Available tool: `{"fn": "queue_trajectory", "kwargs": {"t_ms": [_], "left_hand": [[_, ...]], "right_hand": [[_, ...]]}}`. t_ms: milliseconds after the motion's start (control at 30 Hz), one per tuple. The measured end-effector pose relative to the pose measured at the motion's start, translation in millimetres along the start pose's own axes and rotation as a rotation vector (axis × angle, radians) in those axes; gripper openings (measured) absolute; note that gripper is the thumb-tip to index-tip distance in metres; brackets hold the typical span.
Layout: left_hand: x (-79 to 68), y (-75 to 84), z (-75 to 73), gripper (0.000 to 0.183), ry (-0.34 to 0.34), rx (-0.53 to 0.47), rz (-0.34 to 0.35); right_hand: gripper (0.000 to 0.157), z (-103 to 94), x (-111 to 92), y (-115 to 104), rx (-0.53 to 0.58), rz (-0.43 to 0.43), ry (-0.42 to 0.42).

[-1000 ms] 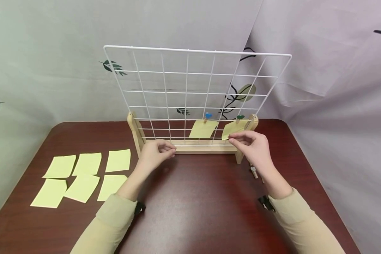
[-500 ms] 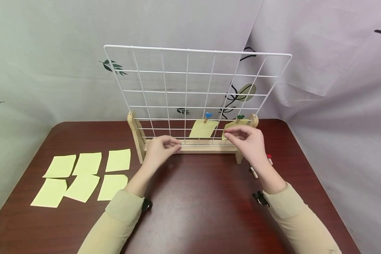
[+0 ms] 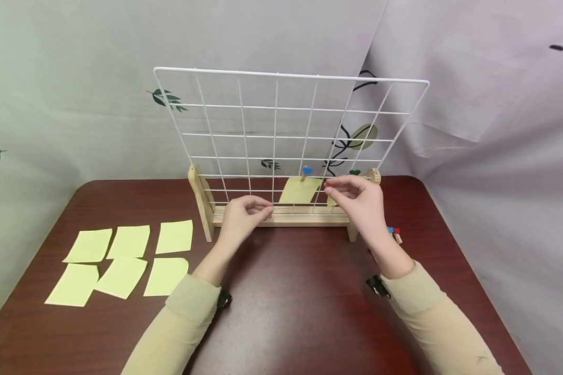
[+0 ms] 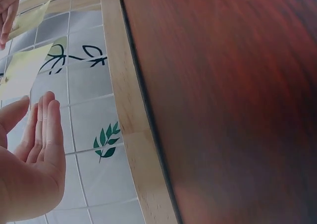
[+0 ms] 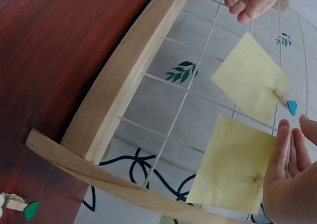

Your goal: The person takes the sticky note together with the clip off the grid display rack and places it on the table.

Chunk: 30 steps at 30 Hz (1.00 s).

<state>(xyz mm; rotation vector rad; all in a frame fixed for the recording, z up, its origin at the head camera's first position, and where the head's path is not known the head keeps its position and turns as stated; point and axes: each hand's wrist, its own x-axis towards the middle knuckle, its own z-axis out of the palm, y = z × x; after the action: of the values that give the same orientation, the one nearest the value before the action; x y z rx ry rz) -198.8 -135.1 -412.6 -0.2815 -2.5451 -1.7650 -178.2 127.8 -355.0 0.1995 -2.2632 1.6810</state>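
Note:
A white wire grid (image 3: 291, 76) stands in a wooden base (image 3: 305, 221). Two yellow paper notes hang low on its right half. One note (image 3: 299, 191) is held by a clothespin with a blue heart (image 3: 307, 170). The other note (image 5: 228, 159), under a clothespin with a green heart (image 3: 354, 172), is partly covered by my right hand (image 3: 360, 204). That hand hovers before the grid, thumb apart from the fingers, nothing between them. My left hand (image 3: 245, 217) is left of the blue-heart note, near the lower wires, its thumb and fingers also apart and holding nothing.
Several yellow notes (image 3: 88, 245) lie in two rows on the left of the dark red table (image 3: 281, 302). Small heart clothespins (image 3: 396, 235) lie to the right, partly hidden by my right forearm. A patterned cloth (image 3: 98, 114) hangs behind the grid.
My right hand has moved left and up, from the green-heart note's lower corner toward the blue-heart note. My left hand has drifted right and slightly up. Both notes stay clipped.

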Motion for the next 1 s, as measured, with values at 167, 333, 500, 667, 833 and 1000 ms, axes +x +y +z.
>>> {"fn": "queue_trajectory", "kwargs": {"t_ms": [167,333,500,667,833,1000], "left_hand": [[2.2,0.5,4.5,0.012,0.014,-0.050,0.007],[4.7,1.5,9.1,0.013,0.025,-0.025,0.025],[5.4,7.5,13.4,0.015,0.037,0.002,0.037],[6.7,10.3,16.7,0.015,0.047,0.015,0.044],[9.3,9.9,20.1,0.015,0.058,0.004,0.051],[12.3,12.6,23.6,0.014,0.060,-0.035,0.054]], "right_hand": [[0.019,4.8,4,-5,0.023,-0.003,-0.001],[0.021,10.8,6,-10,0.052,-0.014,-0.002],[0.024,16.9,8,-14,0.080,-0.020,0.007],[0.025,23.2,8,-16,0.101,-0.021,0.021],[0.027,27.9,7,-16,0.080,-0.033,0.027],[0.029,31.4,7,-18,0.039,-0.034,0.038]]}}
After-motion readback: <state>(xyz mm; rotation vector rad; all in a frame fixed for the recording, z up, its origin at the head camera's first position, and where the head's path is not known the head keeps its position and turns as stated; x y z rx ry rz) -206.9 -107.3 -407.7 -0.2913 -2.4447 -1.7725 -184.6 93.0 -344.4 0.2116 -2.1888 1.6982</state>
